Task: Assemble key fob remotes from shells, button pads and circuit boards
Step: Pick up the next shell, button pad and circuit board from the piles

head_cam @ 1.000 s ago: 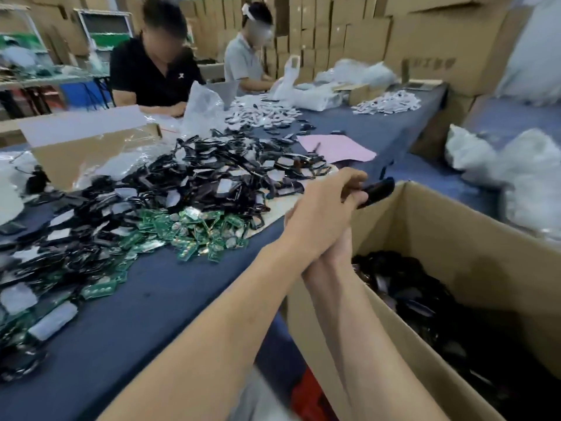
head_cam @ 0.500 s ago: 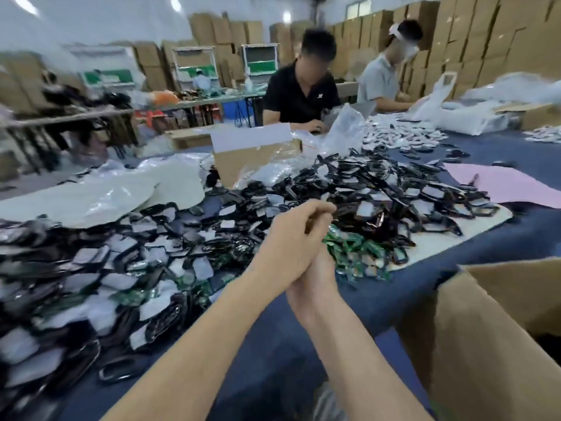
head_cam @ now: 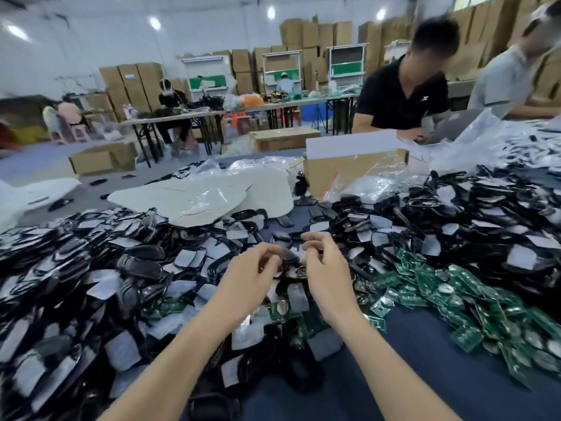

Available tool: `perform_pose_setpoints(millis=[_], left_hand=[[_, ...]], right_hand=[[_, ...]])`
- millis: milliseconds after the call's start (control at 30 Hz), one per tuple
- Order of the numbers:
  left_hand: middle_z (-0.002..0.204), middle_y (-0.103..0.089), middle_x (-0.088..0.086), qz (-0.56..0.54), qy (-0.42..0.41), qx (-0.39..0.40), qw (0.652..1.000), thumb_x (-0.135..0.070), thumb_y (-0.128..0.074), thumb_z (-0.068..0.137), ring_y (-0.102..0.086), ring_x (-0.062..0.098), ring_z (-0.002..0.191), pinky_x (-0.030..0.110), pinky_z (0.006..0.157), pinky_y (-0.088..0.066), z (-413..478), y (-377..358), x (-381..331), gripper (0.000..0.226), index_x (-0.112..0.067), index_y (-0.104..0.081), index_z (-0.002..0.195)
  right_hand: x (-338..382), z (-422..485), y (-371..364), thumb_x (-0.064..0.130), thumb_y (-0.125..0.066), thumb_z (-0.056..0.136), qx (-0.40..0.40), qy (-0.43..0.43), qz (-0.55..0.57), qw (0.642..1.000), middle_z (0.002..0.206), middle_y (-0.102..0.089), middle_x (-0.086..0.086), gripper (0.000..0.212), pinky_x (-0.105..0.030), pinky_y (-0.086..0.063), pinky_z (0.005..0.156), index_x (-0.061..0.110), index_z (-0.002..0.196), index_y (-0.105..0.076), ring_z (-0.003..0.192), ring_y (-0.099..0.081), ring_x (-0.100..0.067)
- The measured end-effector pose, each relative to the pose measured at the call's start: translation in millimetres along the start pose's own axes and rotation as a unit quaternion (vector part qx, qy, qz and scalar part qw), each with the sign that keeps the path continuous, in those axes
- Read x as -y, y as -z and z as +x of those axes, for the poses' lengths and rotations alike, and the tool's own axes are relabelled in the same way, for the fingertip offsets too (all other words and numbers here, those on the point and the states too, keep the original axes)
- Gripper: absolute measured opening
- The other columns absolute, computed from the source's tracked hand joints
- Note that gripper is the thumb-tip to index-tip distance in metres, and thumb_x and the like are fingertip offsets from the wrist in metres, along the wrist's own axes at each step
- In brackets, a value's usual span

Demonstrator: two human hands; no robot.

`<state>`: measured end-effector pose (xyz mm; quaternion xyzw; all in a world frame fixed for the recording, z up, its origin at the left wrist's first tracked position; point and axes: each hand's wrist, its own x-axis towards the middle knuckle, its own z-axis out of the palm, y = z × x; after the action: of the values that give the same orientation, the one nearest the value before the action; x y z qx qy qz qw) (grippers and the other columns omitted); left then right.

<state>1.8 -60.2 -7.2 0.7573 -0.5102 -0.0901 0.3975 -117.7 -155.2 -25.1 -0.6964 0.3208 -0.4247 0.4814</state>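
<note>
Fingers point(head_cam: 268, 253) of the left hand point(head_cam: 249, 276): curled, tips pinching a small black plastic shell piece point(head_cam: 288, 257), held just above the stock at the middle of the view. Fingers point(head_cam: 315, 240) of the right hand point(head_cam: 326, 268): curled likewise, tips drawn close to the right edge of the same piece; whether they gripped it, or a pale scrap beside it, could not be told through the blur.

Stock, unassembled: heap of black plastic shells and pale grey button pads point(head_cam: 91, 268), loose and mixed, spread over the left half and the far right of the dark blue table point(head_cam: 425, 360) and running under both forearms. Heap of green circuit boards point(head_cam: 455, 296), loose, lay to the right of the right hand, meeting the shell heap at its edge.

Status: early in one unit, by judgement. One shell piece was in hand; no board and no pad were plainly seated in it. No finished fob could be picked out among the heaps, and no bin for finished ones was in view. Remaining for this unit, as judged: pad into shell, board over pad, second shell closed on top. Remaining overall: nearly the whole stock, going by the size of the heaps.

Sundries: white plastic bags point(head_cam: 197, 199), flattened, beyond the shells; brown cardboard box point(head_cam: 349, 171) to their right; person in a black shirt point(head_cam: 400, 95) working at the far side
</note>
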Motion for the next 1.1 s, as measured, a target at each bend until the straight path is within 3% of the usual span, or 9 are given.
perform_pose_setpoints(millis=[67, 133, 233, 333, 567, 800, 1000, 1100], left_hand=[[0.098, -0.068, -0.022, 0.036, 0.001, -0.007, 0.999, -0.027, -0.053, 0.102, -0.063, -0.005, 0.084, 0.005, 0.073, -0.045, 22, -3, 5, 0.018, -0.033, -0.064, 0.115], [0.116, -0.066, -0.009, 0.089, -0.022, 0.008, 0.996, -0.031, -0.052, 0.102, -0.060, 0.002, 0.100, 0.007, 0.084, -0.041, 46, -8, 8, 0.029, -0.023, -0.060, 0.129], [0.148, -0.044, 0.004, 0.236, -0.064, 0.093, 0.965, -0.043, -0.044, 0.103, -0.040, 0.023, 0.136, 0.035, 0.113, -0.033, 74, -23, 10, 0.050, -0.022, -0.041, 0.148], [0.161, -0.026, 0.008, 0.318, -0.056, 0.146, 0.935, -0.047, -0.032, 0.105, -0.024, 0.027, 0.148, 0.041, 0.119, -0.024, 99, -39, 21, 0.054, -0.024, -0.027, 0.155], [0.154, -0.032, 0.012, 0.316, 0.019, 0.146, 0.937, -0.044, -0.030, 0.105, -0.034, 0.037, 0.139, 0.047, 0.113, -0.032, 170, -60, 48, 0.051, -0.020, -0.032, 0.150], [0.160, -0.028, 0.011, 0.279, 0.078, 0.133, 0.948, -0.060, -0.031, 0.099, -0.033, 0.037, 0.142, 0.049, 0.117, -0.027, 216, -82, 64, 0.065, -0.025, -0.031, 0.153], [0.141, -0.050, 0.006, 0.274, -0.023, 0.135, 0.952, -0.053, -0.045, 0.094, -0.045, 0.035, 0.125, 0.045, 0.109, -0.035, 207, -90, 56, 0.049, -0.024, -0.054, 0.133], [0.125, -0.053, 0.001, 0.303, -0.069, 0.148, 0.939, -0.067, -0.032, 0.087, -0.047, 0.029, 0.114, 0.044, 0.100, -0.041, 192, -84, 48, 0.055, -0.030, -0.054, 0.122]], right_hand=[[-7, 15, 2, 0.021, -0.042, 0.105, 0.005, 0.023, -0.069, 0.997, 0.110, -0.058, 0.016, 0.021, -0.012, -0.044, 0.068, 0.038, 0.108, -0.054, 0.094, -0.056, 0.007], [-16, 32, 3, 0.019, -0.042, 0.105, 0.014, 0.063, -0.173, 0.983, 0.118, -0.056, 0.010, 0.020, -0.018, -0.046, 0.079, 0.030, 0.117, -0.054, 0.103, -0.054, -0.002], [-29, 46, 2, 0.021, -0.045, 0.103, 0.037, 0.094, -0.347, 0.932, 0.132, -0.054, 0.000, 0.029, -0.039, -0.044, 0.098, 0.021, 0.131, -0.053, 0.118, -0.050, -0.022], [-39, 51, 1, 0.028, -0.042, 0.105, 0.071, 0.060, -0.399, 0.912, 0.136, -0.052, 0.000, 0.034, -0.038, -0.037, 0.103, 0.024, 0.137, -0.049, 0.125, -0.047, -0.024], [-46, 63, 12, 0.027, -0.037, 0.106, 0.068, 0.062, -0.362, 0.928, 0.126, -0.059, 0.005, 0.030, -0.037, -0.039, 0.099, 0.028, 0.132, -0.053, 0.116, -0.051, -0.020], [-50, 64, 15, 0.023, -0.040, 0.105, 0.039, 0.078, -0.307, 0.948, 0.122, -0.063, 0.004, 0.030, -0.039, -0.041, 0.098, 0.025, 0.128, -0.058, 0.110, -0.054, -0.019], [-52, 65, 19, 0.022, -0.040, 0.105, 0.031, 0.070, -0.292, 0.953, 0.118, -0.063, 0.004, 0.028, -0.040, -0.041, 0.096, 0.024, 0.125, -0.060, 0.105, -0.055, -0.020], [-51, 64, 19, 0.021, -0.042, 0.104, 0.030, 0.067, -0.281, 0.957, 0.116, -0.063, 0.004, 0.027, -0.039, -0.043, 0.095, 0.025, 0.122, -0.061, 0.103, -0.056, -0.020]])
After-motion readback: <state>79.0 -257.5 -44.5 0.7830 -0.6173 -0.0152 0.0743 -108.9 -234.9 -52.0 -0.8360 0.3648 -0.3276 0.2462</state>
